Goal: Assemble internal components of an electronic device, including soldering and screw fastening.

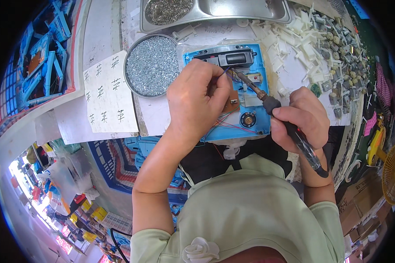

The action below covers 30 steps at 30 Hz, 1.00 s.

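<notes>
My right hand [305, 117] is closed around the black handle of a soldering iron [302, 147]. The iron's metal shaft slants up and left, its tip close to the fingertips of my left hand [196, 94]. Those fingers are pinched together on a thin blue wire [226, 70]. Under both hands lies an open blue plastic casing [262, 123]. Inside it are a black molded part [237, 58] along the top, a brown circuit board [233, 101] partly behind my left hand, a small round speaker [248, 119] and loose red wires [237, 127].
A round tin of small screws [151, 65] stands left of the casing, beside a handwritten paper sheet [109, 96]. Beyond is a steel tray [232, 16]. White plastic parts [294, 37] and small motors [335, 83] are heaped at the right. Blue casings [44, 65] fill a bin far left.
</notes>
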Available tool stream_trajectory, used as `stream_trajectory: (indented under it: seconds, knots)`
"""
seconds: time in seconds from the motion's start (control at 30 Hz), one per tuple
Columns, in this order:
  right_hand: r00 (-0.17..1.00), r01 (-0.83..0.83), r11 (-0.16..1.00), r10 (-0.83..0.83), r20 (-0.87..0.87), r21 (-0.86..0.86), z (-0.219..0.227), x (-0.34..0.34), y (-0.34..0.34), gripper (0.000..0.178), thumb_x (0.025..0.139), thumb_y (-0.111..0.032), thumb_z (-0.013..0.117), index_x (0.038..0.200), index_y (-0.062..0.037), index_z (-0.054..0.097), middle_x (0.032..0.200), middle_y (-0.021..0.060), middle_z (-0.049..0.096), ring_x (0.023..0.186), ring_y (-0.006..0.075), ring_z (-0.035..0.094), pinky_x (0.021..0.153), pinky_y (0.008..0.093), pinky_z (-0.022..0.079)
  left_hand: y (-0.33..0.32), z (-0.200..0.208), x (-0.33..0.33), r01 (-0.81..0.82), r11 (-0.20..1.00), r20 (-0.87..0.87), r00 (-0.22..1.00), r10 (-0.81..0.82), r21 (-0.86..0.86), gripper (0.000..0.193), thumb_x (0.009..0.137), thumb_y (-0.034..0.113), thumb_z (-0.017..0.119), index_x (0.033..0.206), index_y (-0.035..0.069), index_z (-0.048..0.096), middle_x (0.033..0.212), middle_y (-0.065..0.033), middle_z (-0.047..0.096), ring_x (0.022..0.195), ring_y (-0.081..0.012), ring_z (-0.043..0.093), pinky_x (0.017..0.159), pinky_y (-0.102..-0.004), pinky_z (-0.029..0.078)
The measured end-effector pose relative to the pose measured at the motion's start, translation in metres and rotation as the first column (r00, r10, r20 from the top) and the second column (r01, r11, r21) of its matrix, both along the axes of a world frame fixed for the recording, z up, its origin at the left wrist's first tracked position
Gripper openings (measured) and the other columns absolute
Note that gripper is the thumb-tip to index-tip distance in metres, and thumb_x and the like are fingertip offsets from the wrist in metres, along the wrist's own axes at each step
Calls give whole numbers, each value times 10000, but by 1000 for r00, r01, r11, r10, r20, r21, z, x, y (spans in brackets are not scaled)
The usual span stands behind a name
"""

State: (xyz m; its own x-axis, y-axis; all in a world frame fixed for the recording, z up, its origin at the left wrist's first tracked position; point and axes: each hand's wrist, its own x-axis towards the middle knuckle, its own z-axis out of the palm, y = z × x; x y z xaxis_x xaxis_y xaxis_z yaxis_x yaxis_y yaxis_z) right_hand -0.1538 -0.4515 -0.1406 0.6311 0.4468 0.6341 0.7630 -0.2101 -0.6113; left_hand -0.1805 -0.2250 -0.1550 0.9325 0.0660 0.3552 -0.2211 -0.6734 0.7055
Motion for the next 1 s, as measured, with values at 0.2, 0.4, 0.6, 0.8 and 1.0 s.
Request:
stream_trajectory:
  seconds: [0.2,0.4,0.6,0.8,1.0]
  knots:
    - [1000,1,1000,-1,6,2,1,3,2,274,708,3,807,955,-68,713,635,30,516,535,218,460,489,317,364,1,-1,1,-3,1000,-11,1000,3,6,72,858,7,757,857,18,686,773,-59,648,611,-120,626,562,-259,493]
    - [1000,-1,1000,1,7,-3,2,4,3,273,715,-4,812,961,-69,713,638,29,515,535,216,460,489,315,364,0,-3,0,-19,1000,-11,1000,19,-25,70,864,9,755,864,17,686,772,-47,643,613,-97,622,557,-243,490]
    - [1000,-6,1000,6,8,3,1,4,2,261,734,-19,816,969,-63,711,639,30,516,537,215,465,491,314,366,-2,-4,0,-44,998,-16,999,43,-40,81,854,12,764,856,21,684,772,-44,645,605,-94,616,553,-245,490]
    - [1000,-18,999,18,0,28,-1,6,1,251,752,-28,821,978,-48,715,646,34,527,538,214,466,495,313,369,-2,-4,1,-45,999,-1,999,44,-14,86,845,16,770,845,26,684,757,-44,640,591,-96,609,550,-246,487]
    - [999,-31,999,31,-10,36,-1,7,0,243,758,-29,820,978,-43,716,647,38,525,543,216,464,497,317,365,-3,-4,2,-51,999,8,999,51,-12,86,840,9,765,831,26,681,741,-41,631,585,-98,602,548,-247,482]
